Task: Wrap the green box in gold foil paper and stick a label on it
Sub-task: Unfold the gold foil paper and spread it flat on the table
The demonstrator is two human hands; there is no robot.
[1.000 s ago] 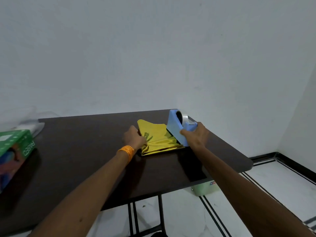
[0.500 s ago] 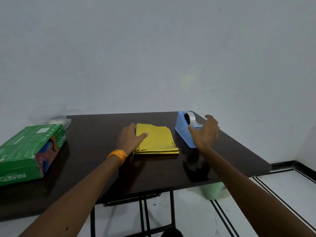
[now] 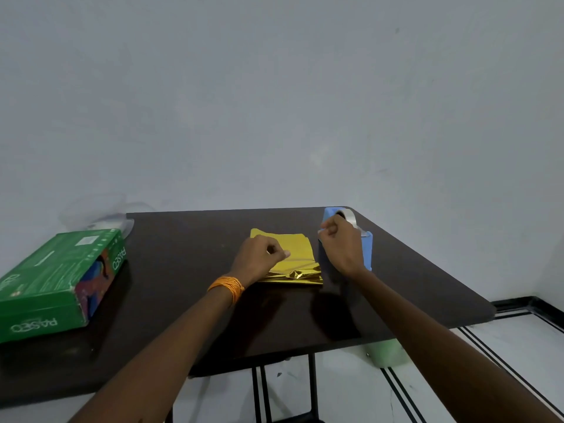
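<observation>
Green box (image 3: 55, 279) sits at the left edge of the table (image 3: 183, 285), well apart from both hands. Folded gold foil (image 3: 300, 250) lies mid-table, blue tape dispenser (image 3: 367, 250) just right of it, clear bag (image 3: 100, 213) behind the box. Right hand (image 3: 340, 245) blocks the dispenser front, fingers curled, pinching a tape end (image 3: 319, 231). Left hand (image 3: 259, 259) is curled on the foil, grip unclear. 0.5 s ago both hands were open and the foil's near edge flat; now it's crumpled.

You can read one brand only: "PASEO", in white letters on the green box (image 3: 45, 270). It stands upside down to you on the near side and again on the right-hand end. The small print on top is illegible.
</observation>
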